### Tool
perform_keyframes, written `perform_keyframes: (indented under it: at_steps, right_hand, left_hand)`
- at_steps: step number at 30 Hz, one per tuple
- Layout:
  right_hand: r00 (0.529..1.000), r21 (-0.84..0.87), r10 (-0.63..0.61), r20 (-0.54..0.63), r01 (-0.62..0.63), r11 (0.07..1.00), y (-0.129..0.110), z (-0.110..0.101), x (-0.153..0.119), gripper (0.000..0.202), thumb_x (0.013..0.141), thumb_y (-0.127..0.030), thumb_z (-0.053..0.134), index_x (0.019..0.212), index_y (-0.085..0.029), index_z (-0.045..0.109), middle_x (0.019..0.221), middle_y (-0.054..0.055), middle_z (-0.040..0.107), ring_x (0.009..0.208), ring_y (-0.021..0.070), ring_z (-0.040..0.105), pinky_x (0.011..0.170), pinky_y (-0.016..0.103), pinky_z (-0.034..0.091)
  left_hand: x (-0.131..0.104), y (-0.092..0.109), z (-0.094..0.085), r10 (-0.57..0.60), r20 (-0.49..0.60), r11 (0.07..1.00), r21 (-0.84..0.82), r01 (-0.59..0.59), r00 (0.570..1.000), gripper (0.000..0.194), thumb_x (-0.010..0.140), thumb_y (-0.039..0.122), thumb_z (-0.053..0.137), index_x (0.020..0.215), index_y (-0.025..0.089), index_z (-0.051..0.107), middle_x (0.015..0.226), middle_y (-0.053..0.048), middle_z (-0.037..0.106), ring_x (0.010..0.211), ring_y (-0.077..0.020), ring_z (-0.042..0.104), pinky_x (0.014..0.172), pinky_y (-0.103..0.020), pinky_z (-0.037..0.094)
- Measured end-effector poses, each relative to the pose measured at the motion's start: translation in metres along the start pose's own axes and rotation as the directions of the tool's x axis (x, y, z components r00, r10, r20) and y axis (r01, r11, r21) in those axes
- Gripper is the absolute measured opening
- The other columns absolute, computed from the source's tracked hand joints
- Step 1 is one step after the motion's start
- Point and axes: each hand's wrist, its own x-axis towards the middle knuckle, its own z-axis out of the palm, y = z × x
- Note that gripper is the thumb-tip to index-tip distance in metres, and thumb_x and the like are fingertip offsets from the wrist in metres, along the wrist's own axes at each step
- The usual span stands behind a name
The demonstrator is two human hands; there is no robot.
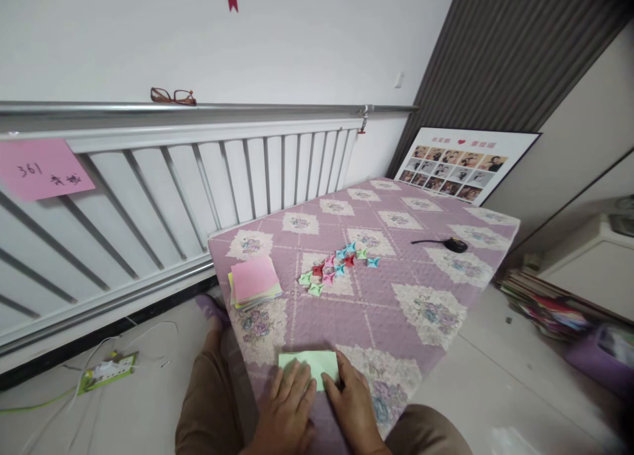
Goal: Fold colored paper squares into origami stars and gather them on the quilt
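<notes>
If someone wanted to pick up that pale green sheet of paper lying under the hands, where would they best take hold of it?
Probably by the far edge of the pale green paper sheet. It lies flat on the purple quilted cloth, and the left hand and right hand press its near part, so only the far strip is bare. Slide fingers under that edge from the far side and pinch.

Red glasses (pixel 173 97) on rail, photo board (pixel 463 164), black cable (pixel 448 244)
</notes>
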Motion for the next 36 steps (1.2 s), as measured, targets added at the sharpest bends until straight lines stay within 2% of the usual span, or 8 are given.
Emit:
perform_keyframes:
  at_steps: [2,4,9,13,22,28,33,36]
  right_hand:
    - [1.000,-0.001,-0.016,0.002,0.016,1.000,-0.002,-0.002,0.000,0.053,0.081,-0.036,0.053,0.130,-0.016,0.050,0.122,0.011,0.063,0.109,0.0256,0.060,0.095,0.041,0.045]
    - [0.999,0.006,-0.035,-0.005,0.035,0.999,-0.005,-0.004,0.001,0.054,0.083,-0.037,0.052,0.134,-0.019,0.046,0.125,0.010,0.061,0.110,0.0245,0.059,0.094,0.040,0.046]
    - [0.998,0.007,0.015,-0.060,-0.015,1.000,-0.009,-0.003,0.002,0.051,0.088,-0.039,0.045,0.133,-0.016,0.045,0.109,0.011,0.067,0.102,0.0250,0.063,0.088,0.041,0.049]
    - [0.994,-0.041,0.045,-0.102,-0.049,0.998,-0.006,0.003,0.003,0.051,0.086,-0.036,0.045,0.130,-0.012,0.046,0.098,0.011,0.069,0.097,0.0269,0.063,0.088,0.045,0.047]
    - [0.997,-0.125,0.022,-0.076,-0.032,0.992,-0.007,0.003,0.003,0.051,0.083,-0.028,0.046,0.133,-0.021,0.046,0.096,0.006,0.067,0.095,0.0246,0.061,0.088,0.042,0.043]
    - [0.998,-0.139,0.021,-0.066,-0.030,0.990,-0.011,0.001,0.004,0.050,0.083,-0.027,0.046,0.133,-0.020,0.046,0.095,0.006,0.066,0.094,0.0241,0.060,0.088,0.041,0.043]
    - [0.994,-0.093,0.020,-0.108,-0.030,0.995,-0.012,-0.001,0.005,0.049,0.083,-0.024,0.045,0.131,-0.019,0.047,0.090,0.006,0.066,0.089,0.0248,0.059,0.084,0.042,0.046]
    - [0.986,-0.020,0.015,-0.168,-0.019,1.000,-0.006,0.000,0.006,0.047,0.081,-0.026,0.044,0.127,-0.016,0.051,0.097,0.010,0.066,0.094,0.0263,0.059,0.088,0.044,0.046]
  left_hand:
    - [-0.001,0.001,0.008,-0.012,0.156,1.000,-0.014,0.014,0.988,0.075,0.081,0.041,0.054,0.145,0.020,0.024,0.152,-0.009,0.026,0.139,-0.0310,0.022,0.106,-0.052,0.027]
    - [-0.003,0.000,0.014,-0.035,0.274,0.997,-0.050,0.051,0.961,0.085,0.079,0.045,0.055,0.148,0.019,0.012,0.155,-0.011,0.014,0.141,-0.0310,0.014,0.108,-0.056,0.023]
    - [-0.003,-0.004,0.011,-0.028,0.394,0.982,-0.160,0.098,0.919,0.092,0.079,0.049,0.056,0.149,0.019,0.004,0.155,-0.011,0.005,0.142,-0.0306,0.009,0.111,-0.057,0.016]
    - [0.000,-0.004,0.005,-0.020,0.428,0.974,-0.197,0.115,0.904,0.089,0.080,0.046,0.056,0.149,0.019,0.006,0.154,-0.011,0.003,0.142,-0.0309,0.009,0.111,-0.057,0.017]
    - [0.002,-0.004,0.004,-0.023,0.459,0.975,-0.187,0.122,0.888,0.091,0.078,0.053,0.057,0.149,0.020,0.010,0.154,-0.012,0.005,0.141,-0.0328,0.011,0.111,-0.057,0.019]
    - [0.002,-0.004,0.005,-0.062,0.478,0.965,-0.196,0.175,0.876,0.091,0.077,0.048,0.062,0.148,0.030,0.009,0.155,-0.010,0.000,0.141,-0.0354,0.007,0.110,-0.061,0.015]
    - [0.001,-0.003,0.005,-0.074,0.466,0.963,-0.197,0.185,0.882,0.088,0.076,0.049,0.064,0.146,0.037,0.013,0.155,-0.009,0.000,0.141,-0.0375,0.008,0.107,-0.064,0.016]
    - [0.000,-0.005,0.007,-0.059,0.432,0.967,-0.198,0.159,0.900,0.088,0.076,0.053,0.063,0.146,0.037,0.013,0.155,-0.009,0.004,0.140,-0.0377,0.012,0.106,-0.064,0.018]
